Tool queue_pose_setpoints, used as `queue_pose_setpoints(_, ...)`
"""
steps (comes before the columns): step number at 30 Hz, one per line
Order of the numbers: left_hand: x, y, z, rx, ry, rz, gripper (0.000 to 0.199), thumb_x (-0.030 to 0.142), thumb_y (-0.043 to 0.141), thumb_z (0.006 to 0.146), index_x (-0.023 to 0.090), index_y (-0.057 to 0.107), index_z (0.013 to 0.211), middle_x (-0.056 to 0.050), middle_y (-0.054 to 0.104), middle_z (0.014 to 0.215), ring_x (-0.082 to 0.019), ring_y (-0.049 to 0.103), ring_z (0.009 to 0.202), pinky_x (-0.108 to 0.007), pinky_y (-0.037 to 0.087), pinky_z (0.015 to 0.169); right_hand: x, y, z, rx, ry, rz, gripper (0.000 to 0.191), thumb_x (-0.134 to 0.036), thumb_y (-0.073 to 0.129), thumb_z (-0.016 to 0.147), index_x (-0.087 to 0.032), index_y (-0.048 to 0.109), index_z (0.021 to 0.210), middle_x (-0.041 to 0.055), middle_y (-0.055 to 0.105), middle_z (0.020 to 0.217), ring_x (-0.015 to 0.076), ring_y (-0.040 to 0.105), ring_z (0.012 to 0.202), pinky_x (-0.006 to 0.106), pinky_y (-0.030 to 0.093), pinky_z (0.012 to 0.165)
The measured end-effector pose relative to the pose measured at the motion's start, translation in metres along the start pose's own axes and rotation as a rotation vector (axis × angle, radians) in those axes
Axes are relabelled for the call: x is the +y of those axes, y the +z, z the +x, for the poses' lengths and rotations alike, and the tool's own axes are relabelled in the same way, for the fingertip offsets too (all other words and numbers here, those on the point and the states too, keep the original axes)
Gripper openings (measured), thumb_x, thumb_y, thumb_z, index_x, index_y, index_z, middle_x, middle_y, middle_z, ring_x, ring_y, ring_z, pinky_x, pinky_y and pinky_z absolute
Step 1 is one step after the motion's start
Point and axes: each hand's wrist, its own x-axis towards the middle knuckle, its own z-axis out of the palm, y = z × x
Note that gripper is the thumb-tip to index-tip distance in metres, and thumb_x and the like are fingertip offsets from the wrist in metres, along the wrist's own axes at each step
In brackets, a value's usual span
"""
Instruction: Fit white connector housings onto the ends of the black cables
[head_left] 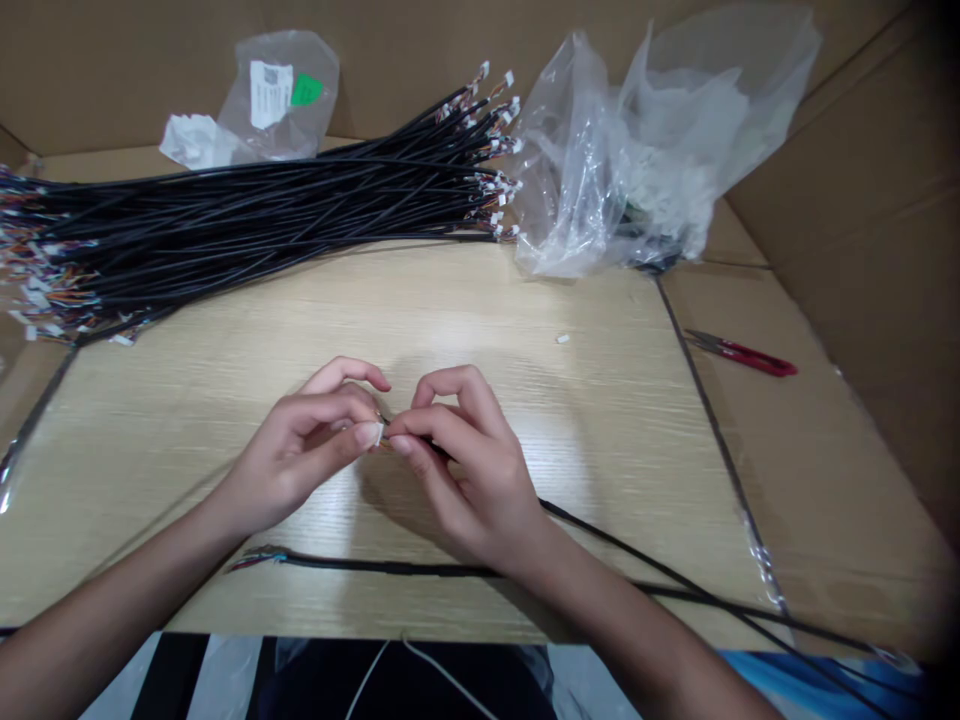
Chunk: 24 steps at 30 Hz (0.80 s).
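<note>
My left hand (pixel 296 450) pinches a small white connector (pixel 380 433) between thumb and forefinger over the middle of the table. Close against it, my right hand (pixel 480 470) has thumb and forefinger closed on the thin wires at the end of a black cable (pixel 600 537). That cable passes under my right hand and runs off to the lower right. How far the wires sit in the connector is hidden by my fingertips. Nearer the table's front edge lies a second black cable (pixel 375 567), its coloured wire ends (pixel 259 557) bare and fanned out at the left.
A thick bundle of black cables (pixel 262 210) with white connectors lies along the back. Clear plastic bags (pixel 577 170) stand at the back right, and a labelled bag (pixel 300 120) behind the bundle. A loose white connector (pixel 562 339) and red thread snips (pixel 750 357) lie to the right.
</note>
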Motion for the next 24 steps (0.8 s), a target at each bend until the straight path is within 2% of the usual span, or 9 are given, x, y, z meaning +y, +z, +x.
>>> queue_pose_setpoints(4,0.000,0.001,0.000,0.003,-0.008,-0.007,0.022,0.026,0.056,0.092,0.014,0.067,0.077,-0.008,0.060,0.087,-0.017,0.049,0.111,-0.028,0.045,0.092,0.000,0.000,0.000,-0.014,-0.013,0.001,0.008,-0.012,0.054,0.093,-0.018,0.060,0.095,0.0080,0.051,0.104,0.0147,0.054,0.088,0.028,0.050,0.070)
queue_pose_setpoints(10,0.002,0.004,0.000,0.028,-0.020,-0.003,0.023,0.027,0.057,0.091,0.014,0.068,0.077,-0.008,0.057,0.087,-0.015,0.051,0.106,-0.024,0.046,0.089,-0.001,0.003,-0.002,0.016,-0.002,-0.027,0.008,-0.011,0.054,0.092,-0.017,0.059,0.091,0.0068,0.051,0.100,0.0105,0.051,0.075,0.025,0.046,0.061)
queue_pose_setpoints(16,0.002,0.005,-0.003,0.072,-0.015,0.028,0.021,0.028,0.060,0.089,0.015,0.070,0.076,-0.007,0.057,0.091,-0.014,0.052,0.102,-0.024,0.045,0.088,-0.001,0.005,-0.002,0.041,0.039,0.034,0.008,-0.013,0.055,0.092,-0.018,0.060,0.089,0.0066,0.052,0.099,0.0142,0.055,0.084,0.028,0.050,0.067)
queue_pose_setpoints(18,0.001,0.004,-0.003,0.080,-0.018,0.025,0.021,0.028,0.061,0.089,0.015,0.069,0.076,-0.007,0.056,0.096,-0.013,0.053,0.099,-0.023,0.045,0.087,-0.002,0.004,0.000,0.034,0.103,0.104,0.008,-0.016,0.055,0.092,-0.018,0.061,0.088,0.0065,0.052,0.098,0.0138,0.054,0.083,0.026,0.049,0.062)
queue_pose_setpoints(21,0.001,0.003,-0.004,0.067,-0.021,0.004,0.020,0.027,0.061,0.089,0.014,0.068,0.075,-0.007,0.056,0.100,-0.012,0.053,0.102,-0.021,0.045,0.086,-0.005,-0.001,0.005,-0.038,0.282,0.272,0.011,-0.022,0.058,0.092,-0.017,0.064,0.084,0.0060,0.050,0.097,0.0123,0.054,0.081,0.020,0.044,0.052)
queue_pose_setpoints(24,0.000,0.001,-0.003,0.031,-0.006,-0.005,0.020,0.026,0.061,0.090,0.015,0.068,0.076,-0.006,0.057,0.092,-0.013,0.051,0.106,-0.021,0.045,0.089,-0.006,-0.006,0.009,-0.129,0.464,0.464,0.018,-0.029,0.062,0.090,-0.016,0.065,0.080,0.0054,0.047,0.098,0.0107,0.053,0.079,0.017,0.042,0.049)
